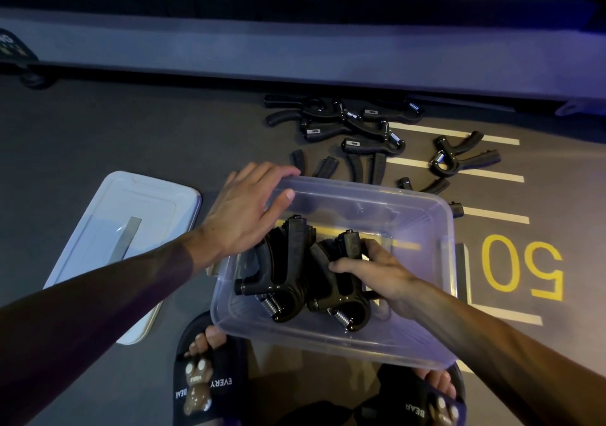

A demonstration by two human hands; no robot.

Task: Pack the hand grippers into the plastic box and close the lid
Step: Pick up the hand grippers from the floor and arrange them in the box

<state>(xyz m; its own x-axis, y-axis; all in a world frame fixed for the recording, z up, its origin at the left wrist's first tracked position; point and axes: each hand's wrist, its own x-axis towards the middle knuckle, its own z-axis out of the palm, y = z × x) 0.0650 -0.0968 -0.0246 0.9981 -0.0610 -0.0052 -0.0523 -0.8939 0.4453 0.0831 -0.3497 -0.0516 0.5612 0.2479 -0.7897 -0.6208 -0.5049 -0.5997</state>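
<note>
A person crouched over a clear, rectangular plastic box point(423, 343) that sat open on a dark grey floor. The left hand point(244, 210) lay over the box's far left corner, fingers spread and curled over the rim, the thumb tip pressed against the inside of the wall. The right hand point(377, 269) reached down into the box, its fingers and thumb wrapped around the handle of a black hand gripper with a coiled steel spring point(341, 281) at the middle of the box. Just to its left, touching it, a second black hand gripper point(282, 271) stood on the box floor. The box's pale translucent lid point(108, 248) lay flat on the floor to the left, just beside the box. Beyond the far wall of the box, a loose pile of more black hand grippers point(347, 123) lay scattered on the floor, with one gripper point(462, 158) set apart to the right across white painted stripes. A yellow painted number point(521, 266) showed on the floor to the right of the box. At the bottom edge, the person's feet sat in black slide sandals point(210, 379) decorated with brown bear figures, partly under the near side of the box.
</note>
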